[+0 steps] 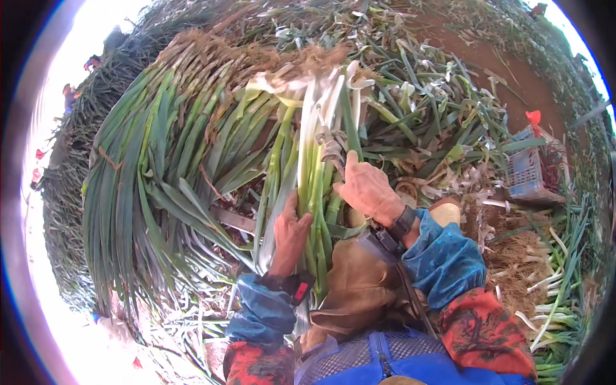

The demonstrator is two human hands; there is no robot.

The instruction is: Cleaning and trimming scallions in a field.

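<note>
Before me lies a heap of long green leeks, their brown roots pointing away from me. My left hand grips a leek by its lower stalk, and more green stalks lie beside it. In my right hand is a thin metal tool with cloth or tape wound around it; its narrow tip rests close to the white stems. I cannot tell exactly what kind of tool it is. Wristbands sit on both wrists, below blue sleeve covers.
Trimmed leaves and peelings litter the ground ahead and right. At the right stands a plastic crate with reddish strings. Cleaned leeks with roots lie at the lower right. People are far off at the left, near a long bank of leeks.
</note>
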